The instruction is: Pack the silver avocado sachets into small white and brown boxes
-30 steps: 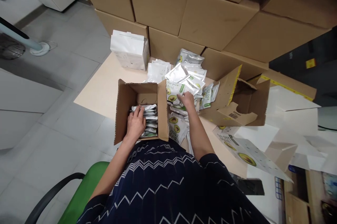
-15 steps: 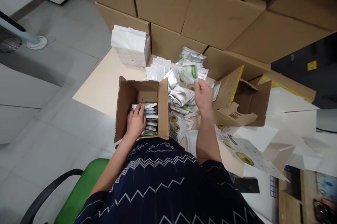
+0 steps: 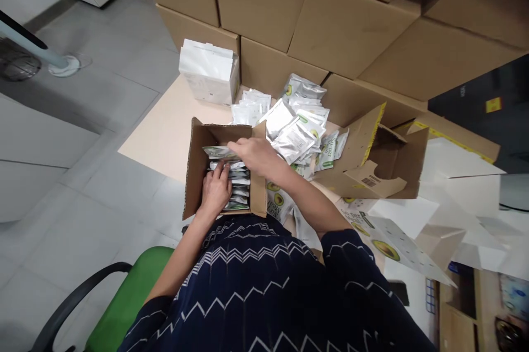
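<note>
An open cardboard box (image 3: pixel 258 187) stands against my body with a row of upright sachets (image 3: pixel 239 189) inside. My left hand (image 3: pixel 217 189) reaches into it, fingers slightly apart and resting on the tops of the sachets near the back of the row. Over the box's right wall comes my right hand (image 3: pixel 258 156), closed on the edge of a single sachet (image 3: pixel 217 152). That sachet is just behind the row, inside the box opening. To the right of the box lies a loose pile of silver and avocado-printed sachets (image 3: pixel 293 140).
A white carton (image 3: pixel 206 74) stands at the table's back left. Stacked cardboard boxes (image 3: pixel 322 32) form a wall behind. At right lie an opened brown box (image 3: pixel 407 167) and a printed avocado carton sheet (image 3: pixel 386 242). A green chair (image 3: pixel 132 297) is at lower left.
My right hand has moved left from the pile to the box, carrying the sachet into its opening. My left hand has stayed on the row.
</note>
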`<state>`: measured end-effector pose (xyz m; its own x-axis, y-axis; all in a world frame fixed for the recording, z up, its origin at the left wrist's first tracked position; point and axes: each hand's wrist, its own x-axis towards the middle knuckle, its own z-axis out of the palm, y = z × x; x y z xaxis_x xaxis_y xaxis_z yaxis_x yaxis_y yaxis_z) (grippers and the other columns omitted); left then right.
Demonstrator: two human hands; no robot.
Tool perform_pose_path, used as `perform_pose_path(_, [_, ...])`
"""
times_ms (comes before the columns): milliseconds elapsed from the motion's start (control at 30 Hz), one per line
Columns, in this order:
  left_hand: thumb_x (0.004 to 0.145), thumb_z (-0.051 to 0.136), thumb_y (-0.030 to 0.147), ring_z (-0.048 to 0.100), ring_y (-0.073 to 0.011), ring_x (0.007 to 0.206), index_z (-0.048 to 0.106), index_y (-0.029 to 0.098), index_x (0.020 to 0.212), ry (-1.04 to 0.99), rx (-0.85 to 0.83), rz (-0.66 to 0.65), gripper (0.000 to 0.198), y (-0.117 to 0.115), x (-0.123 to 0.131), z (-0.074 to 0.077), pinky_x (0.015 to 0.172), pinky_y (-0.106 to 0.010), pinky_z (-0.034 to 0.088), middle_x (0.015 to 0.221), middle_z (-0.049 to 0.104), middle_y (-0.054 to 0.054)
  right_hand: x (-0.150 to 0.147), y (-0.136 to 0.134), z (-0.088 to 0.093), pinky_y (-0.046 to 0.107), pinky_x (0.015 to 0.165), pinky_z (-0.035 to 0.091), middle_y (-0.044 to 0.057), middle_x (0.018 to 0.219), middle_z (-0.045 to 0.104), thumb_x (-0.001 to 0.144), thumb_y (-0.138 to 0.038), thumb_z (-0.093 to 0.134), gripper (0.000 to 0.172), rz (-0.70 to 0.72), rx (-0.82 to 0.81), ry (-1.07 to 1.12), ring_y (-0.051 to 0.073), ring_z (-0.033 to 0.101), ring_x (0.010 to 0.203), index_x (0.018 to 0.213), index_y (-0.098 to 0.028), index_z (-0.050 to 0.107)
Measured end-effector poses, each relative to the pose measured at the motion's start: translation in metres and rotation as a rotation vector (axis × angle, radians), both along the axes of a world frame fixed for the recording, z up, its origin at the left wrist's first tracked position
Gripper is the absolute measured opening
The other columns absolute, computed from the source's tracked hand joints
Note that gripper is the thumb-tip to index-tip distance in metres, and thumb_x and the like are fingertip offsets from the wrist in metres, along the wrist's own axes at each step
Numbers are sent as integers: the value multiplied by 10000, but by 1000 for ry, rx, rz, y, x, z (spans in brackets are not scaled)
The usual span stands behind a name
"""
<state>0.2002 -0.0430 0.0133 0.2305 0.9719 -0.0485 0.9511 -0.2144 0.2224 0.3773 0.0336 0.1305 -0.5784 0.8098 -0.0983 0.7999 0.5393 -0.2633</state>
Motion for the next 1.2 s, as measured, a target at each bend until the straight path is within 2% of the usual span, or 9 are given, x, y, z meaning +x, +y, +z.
perform_pose_path(200, [915, 441, 191, 585, -352, 1191, 494, 121, 1461, 4, 1, 51, 554, -2, 1, 1, 1000, -490, 489, 1552, 420, -202, -32, 38, -29, 293, 787, 484, 160, 1159, 737, 967, -138, 475, 342, 114, -282, -188, 262, 697, 1076, 1230, -166, 691])
perform_pose_path(467, [882, 428, 179, 624, -339, 1129, 282, 70, 1567, -9, -3, 61, 709, 2, 4, 6, 961, -485, 521, 1672, 222, -180, -44, 39, -45, 361, 880, 536, 209, 1244, 707, 993, -159, 432, 368, 105, -457, -327, 293, 684, 1156, 1221, -91, 712])
perform_pose_path(567, [884, 421, 192, 630, -331, 1119, 285, 89, 1573, 14, -35, 45, 710, 5, 4, 10, 941, -481, 536, 1663, 263, -156, -36, 36, -44, 346, 869, 530, 198, 1151, 743, 973, -156, 483, 309, 126, -423, -178, 274, 708, 1083, 1122, -100, 748])
perform_pose_path(633, [886, 423, 205, 629, -333, 1119, 291, 96, 1574, 27, -44, 43, 709, 5, 4, 12, 933, -481, 541, 1657, 285, -148, -20, 34, -42, 306, 855, 522, 136, 1093, 762, 987, -213, 497, 282, 112, -339, 148, 217, 715, 1006, 1084, -147, 753])
perform_pose_path(700, [888, 423, 211, 625, -334, 1123, 304, 92, 1570, 35, -38, 42, 703, 5, 3, 12, 935, -471, 540, 1654, 296, -143, 6, 33, -41, 264, 814, 518, 75, 1057, 754, 1024, -308, 432, 326, -67, -193, 518, 154, 701, 920, 1098, -191, 727])
perform_pose_path(767, [896, 411, 209, 619, -339, 1131, 318, 82, 1563, 40, -27, 34, 686, 3, 2, 11, 936, -465, 536, 1650, 304, -143, 41, 37, -49, 250, 779, 511, 63, 1042, 721, 1044, -364, 329, 403, -416, -11, 709, 130, 671, 876, 1109, -197, 690])
perform_pose_path(900, [903, 394, 201, 608, -348, 1146, 317, 80, 1563, 30, -16, 31, 676, 0, 0, 7, 934, -478, 531, 1647, 305, -158, 117, 47, -89, 336, 931, 470, 115, 1108, 646, 976, -363, 471, 293, -989, 145, 445, 203, 601, 1048, 1110, -162, 636])
perform_pose_path(1033, [906, 400, 210, 614, -343, 1115, 327, 90, 1560, 51, -25, 33, 669, 1, 1, 8, 915, -478, 539, 1644, 312, -157, 157, 46, -128, 461, 1027, 412, 202, 1389, 483, 790, -428, 749, 596, -1141, -89, -13, 359, 456, 1295, 1282, -160, 545])
perform_pose_path(1200, [905, 399, 212, 606, -350, 1112, 329, 76, 1557, 86, -46, 30, 670, 2, 3, 15, 884, -472, 551, 1646, 313, -146, 159, 42, -139, 421, 944, 458, 241, 1387, 490, 710, -514, 809, 862, -1242, -219, -52, 347, 561, 1191, 1389, -133, 438])
